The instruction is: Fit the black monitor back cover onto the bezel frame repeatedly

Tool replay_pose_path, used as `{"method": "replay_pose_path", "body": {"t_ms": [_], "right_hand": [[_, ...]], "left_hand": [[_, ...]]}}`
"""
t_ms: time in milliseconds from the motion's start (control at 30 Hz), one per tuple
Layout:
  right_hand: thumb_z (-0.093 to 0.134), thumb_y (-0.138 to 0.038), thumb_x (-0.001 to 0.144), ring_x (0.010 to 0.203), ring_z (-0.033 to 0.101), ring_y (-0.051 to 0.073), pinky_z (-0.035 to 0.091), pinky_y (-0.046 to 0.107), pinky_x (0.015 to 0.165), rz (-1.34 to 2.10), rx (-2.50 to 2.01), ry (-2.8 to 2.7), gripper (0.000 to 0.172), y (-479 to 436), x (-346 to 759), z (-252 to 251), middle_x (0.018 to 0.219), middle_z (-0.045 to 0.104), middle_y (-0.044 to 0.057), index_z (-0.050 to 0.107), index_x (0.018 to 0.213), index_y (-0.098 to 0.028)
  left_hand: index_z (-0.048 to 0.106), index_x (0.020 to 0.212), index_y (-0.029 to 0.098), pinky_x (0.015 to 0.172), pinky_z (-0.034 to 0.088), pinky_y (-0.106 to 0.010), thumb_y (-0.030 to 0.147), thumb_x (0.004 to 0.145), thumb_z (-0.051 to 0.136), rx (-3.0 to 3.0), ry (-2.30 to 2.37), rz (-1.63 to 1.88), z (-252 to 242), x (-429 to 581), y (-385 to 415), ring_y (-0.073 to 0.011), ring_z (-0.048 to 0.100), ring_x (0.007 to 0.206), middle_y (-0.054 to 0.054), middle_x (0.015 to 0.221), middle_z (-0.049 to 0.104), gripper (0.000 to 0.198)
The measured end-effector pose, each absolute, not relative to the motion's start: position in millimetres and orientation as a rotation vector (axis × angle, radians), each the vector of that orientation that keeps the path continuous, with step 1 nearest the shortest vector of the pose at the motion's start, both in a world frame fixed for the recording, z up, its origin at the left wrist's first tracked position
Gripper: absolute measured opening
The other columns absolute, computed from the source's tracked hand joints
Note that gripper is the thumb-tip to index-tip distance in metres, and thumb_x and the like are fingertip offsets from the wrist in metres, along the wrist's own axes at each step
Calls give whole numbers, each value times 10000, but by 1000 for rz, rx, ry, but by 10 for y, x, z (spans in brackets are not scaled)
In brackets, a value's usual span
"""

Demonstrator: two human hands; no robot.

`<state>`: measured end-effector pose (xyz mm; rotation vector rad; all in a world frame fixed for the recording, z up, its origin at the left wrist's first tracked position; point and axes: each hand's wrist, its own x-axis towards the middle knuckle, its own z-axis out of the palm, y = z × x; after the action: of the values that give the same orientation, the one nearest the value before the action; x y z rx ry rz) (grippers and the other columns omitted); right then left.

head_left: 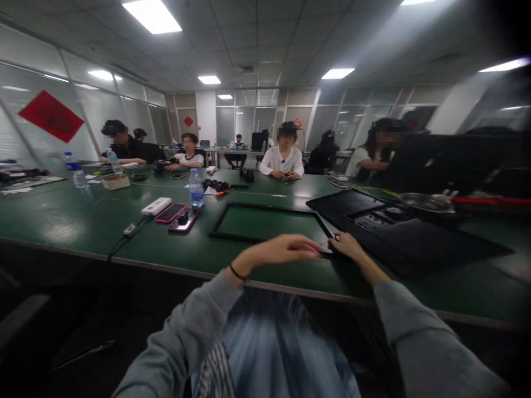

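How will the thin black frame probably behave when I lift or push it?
The black frame is probably light, since its middle is open. Its long, thin sides may flex when lifted. Lying nearly flat, it should slide, not tip.

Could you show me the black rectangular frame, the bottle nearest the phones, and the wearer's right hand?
Black frame (pixel 271 207): head view, on its far bar.
Bottle (pixel 196 190): head view, on its body.
Right hand (pixel 348 245): head view, on its back.

A green table (pixel 95 224) is laid with a black rectangular frame (pixel 271 207) — flanked at left by a bottle (pixel 196 190), two red-edged phones (pixel 170 213) and a white block (pixel 156 206), at right by large black panels (pixel 423 240).
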<state>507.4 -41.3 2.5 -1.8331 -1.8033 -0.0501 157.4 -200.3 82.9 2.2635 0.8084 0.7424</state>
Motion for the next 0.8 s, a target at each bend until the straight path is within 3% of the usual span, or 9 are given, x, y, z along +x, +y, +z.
{"method": "replay_pose_path", "body": {"t_ms": [67,133,233,333,433,600,700,800], "right_hand": [[613,-263,842,1044,719,365,565,481,882,-32,-1979,-1841,314,-482,5028,10,1127,723,234,787,1073,-139],[537,-242,894,1147,671,393,541,509,941,-54,-1994,-1838,402,-526,4974,-8,1244,661,292,745,1189,-66],[452,-209,942,1254,606,349,479,450,1052,-74,-1953,-1854,469,-542,4913,-31,1311,624,283,660,1320,-25],[361,-206,976,1329,542,318,410,418,1121,-119,-1819,-1813,532,-554,4898,-26,1366,590,278,541,1419,28],[291,-225,997,1382,491,308,369,427,1157,-180,-1629,-1677,565,-609,4907,18,1429,546,284,462,1459,51],[189,-252,1034,1486,390,274,331,465,1193,-217,-1496,-1493,597,-741,4871,114,1566,434,263,296,1569,-11],[179,-255,1040,1504,375,259,335,454,1193,-223,-1491,-1468,597,-768,4844,126,1598,406,246,259,1588,-31],[218,-272,1043,1461,443,269,352,420,1180,-186,-1542,-1496,587,-735,4851,95,1576,455,227,319,1565,-23]], "left_hand": [[633,1343,229,1107,441,-475,328,1062,384,2214,1076,848,769,1343,-1887,-261,567,1319,-163,1388,627,388],[639,1316,196,1109,433,-507,278,1022,471,2004,1924,919,646,954,-1789,-303,568,1322,-185,1359,651,349],[590,1340,65,1076,441,-554,381,939,625,1678,2585,737,393,376,-1669,-423,507,1376,-299,1409,585,512],[611,1323,129,1028,479,-452,350,994,511,1701,2549,742,222,90,-1568,-351,606,1293,-233,1336,665,410],[557,1398,151,1000,481,-368,269,1036,381,1680,2493,1080,200,45,-1493,-274,676,1207,-176,1256,725,420],[525,1431,121,984,482,-337,447,1032,453,1746,2409,1416,233,51,-1453,-266,700,1141,-158,1235,736,520],[564,1392,140,987,476,-327,420,1046,426,1829,2412,1381,216,59,-1457,-271,681,1181,-154,1277,717,466],[545,1423,146,1015,469,-332,369,1055,383,1865,2427,1307,187,71,-1458,-271,653,1230,-155,1333,687,460]]}}
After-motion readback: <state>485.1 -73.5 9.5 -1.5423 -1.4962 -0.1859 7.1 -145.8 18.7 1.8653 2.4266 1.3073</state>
